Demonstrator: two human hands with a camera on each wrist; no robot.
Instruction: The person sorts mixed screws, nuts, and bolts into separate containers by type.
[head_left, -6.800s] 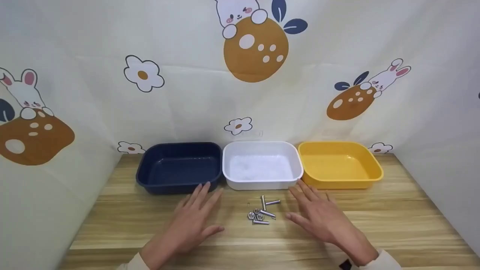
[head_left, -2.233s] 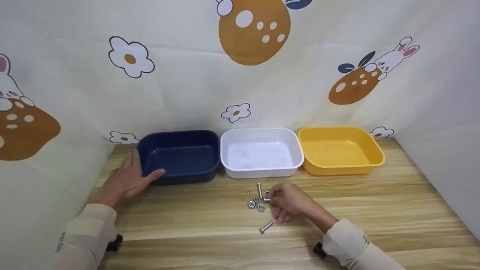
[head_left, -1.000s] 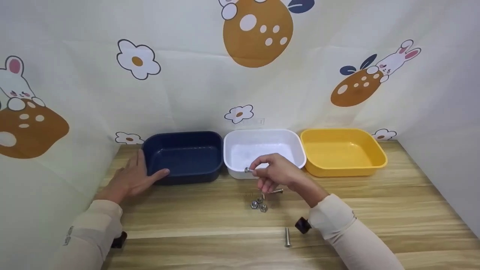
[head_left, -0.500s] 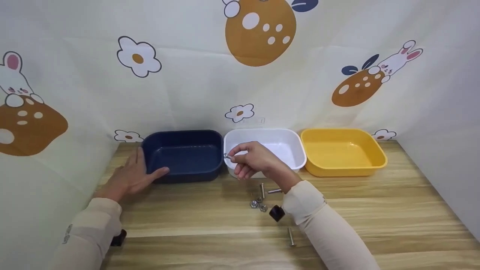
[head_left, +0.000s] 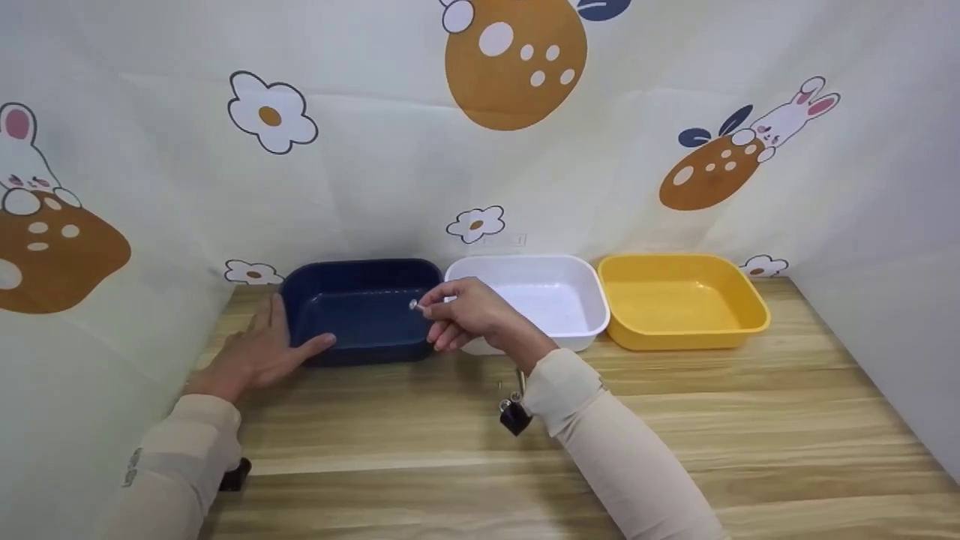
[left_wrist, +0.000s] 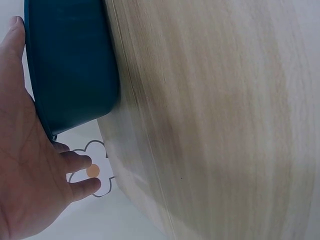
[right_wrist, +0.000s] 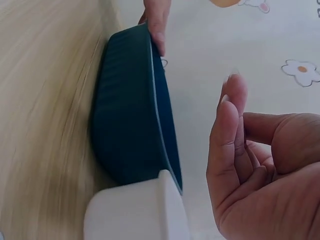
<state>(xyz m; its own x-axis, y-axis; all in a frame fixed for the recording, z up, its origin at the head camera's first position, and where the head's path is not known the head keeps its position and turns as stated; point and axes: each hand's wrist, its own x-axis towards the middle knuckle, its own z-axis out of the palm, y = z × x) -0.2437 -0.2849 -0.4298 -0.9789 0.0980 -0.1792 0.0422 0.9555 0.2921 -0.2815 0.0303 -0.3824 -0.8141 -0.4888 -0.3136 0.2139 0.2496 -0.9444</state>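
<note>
My right hand (head_left: 472, 313) pinches a small metal bolt (head_left: 414, 305) between thumb and fingers, head outward, over the right end of the dark blue bin (head_left: 375, 354). In the right wrist view the right hand (right_wrist: 260, 165) shows curled fingers, and the bolt is hidden. My left hand (head_left: 259, 352) rests against the blue bin's left end, thumb lying over its front rim and other fingers extended along the side. Metal nuts (head_left: 505, 405) and another bolt (head_left: 521, 379) lie on the table, partly covered by the right sleeve, beside a tiny screw (head_left: 500, 385).
A white bin (head_left: 574, 343) stands against the blue one, partly behind my right hand. To its right is a yellow bin (head_left: 686, 342). A patterned cloth (head_left: 375, 165) hangs behind them. A black block (head_left: 514, 417) sits at my right cuff above the wooden table (head_left: 375, 450).
My left hand has come to the blue bin. My right hand has picked up a bolt and carried it left, past the white bin. Another bolt shifted toward the front, now hidden by the sleeve.
</note>
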